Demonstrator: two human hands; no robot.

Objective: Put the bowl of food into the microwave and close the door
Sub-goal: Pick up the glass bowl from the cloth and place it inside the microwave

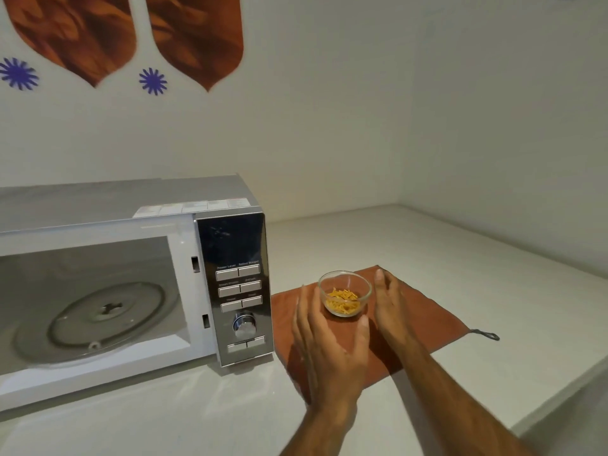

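Observation:
A small clear glass bowl (344,292) with yellow-orange food in it stands on a rust-coloured cloth (418,311) to the right of the microwave (184,235). The microwave's cavity is open and shows the glass turntable (95,319); its door is out of view. My left hand (329,343) is open just left of and in front of the bowl, fingers spread. My right hand (391,301) is open just right of the bowl. Neither hand grips the bowl; whether they touch it is unclear.
The microwave's control panel (240,287) with buttons and a knob faces me beside the cloth. The pale counter (493,274) runs into a corner between two walls. Its right edge (566,399) drops off near my right forearm.

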